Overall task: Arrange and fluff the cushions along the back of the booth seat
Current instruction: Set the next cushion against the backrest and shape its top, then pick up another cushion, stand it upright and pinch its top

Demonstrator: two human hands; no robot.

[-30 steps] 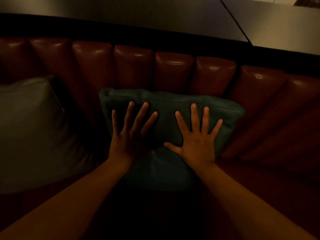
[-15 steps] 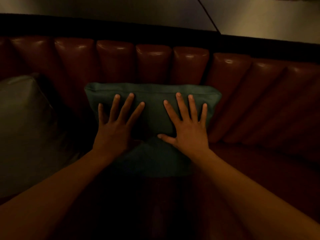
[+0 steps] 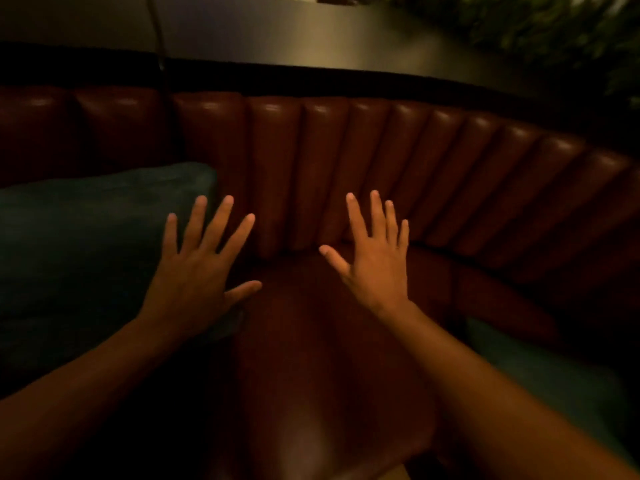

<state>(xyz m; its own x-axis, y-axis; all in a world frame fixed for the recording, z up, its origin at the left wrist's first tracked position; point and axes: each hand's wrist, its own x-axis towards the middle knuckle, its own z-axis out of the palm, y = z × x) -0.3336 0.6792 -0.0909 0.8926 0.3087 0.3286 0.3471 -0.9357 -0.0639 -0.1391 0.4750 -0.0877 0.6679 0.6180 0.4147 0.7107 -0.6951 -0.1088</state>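
Note:
A dark teal cushion (image 3: 86,244) leans against the ribbed red leather booth back (image 3: 346,168) at the left. My left hand (image 3: 199,268) is spread flat with straight fingers at the cushion's right edge; whether it touches is unclear. My right hand (image 3: 374,254) hovers with fingers spread over the bare red seat (image 3: 311,358), holding nothing. Another teal cushion (image 3: 554,375) shows dimly at the lower right, partly behind my right forearm.
A dark ledge (image 3: 311,36) runs behind the top of the booth back. Blurred green foliage (image 3: 554,26) fills the upper right corner. The booth back curves forward on the right side.
The view has swung right. Both hands have lifted off the teal cushion's face; the cushion now sits at the left and my right hand is over bare seat.

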